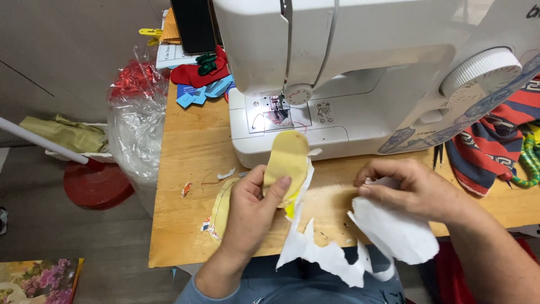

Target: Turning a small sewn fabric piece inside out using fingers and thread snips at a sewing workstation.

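We observe the left hand [250, 211] closed on a yellow oval fabric piece [288, 157], thumb pressing on its face and the other fingers hidden beneath it. The piece stands over the front of the wooden bench [185, 146], its far end touching the base of the white sewing machine [349, 73]. Its long axis runs away from us, toward the needle area, tilted slightly to the right. The piece therefore lies ahead of the left hand's fingers and to the left of the right hand.

We note the right hand [410, 188] pinching torn white paper [360, 242], the fingertips drawn together on its upper edge. The paper hangs from the right side of the yellow piece and trails down over the bench's near edge; whether it is attached along that side or only lying against it, we cannot tell. The right hand sits well apart from the yellow piece, so the left hand is the nearer one.

A second yellowish piece [220, 211] lies flat on the bench under the left wrist. A clear plastic bag [135, 118] stands off the bench's left edge, and striped fabric [495, 141] lies at the right.
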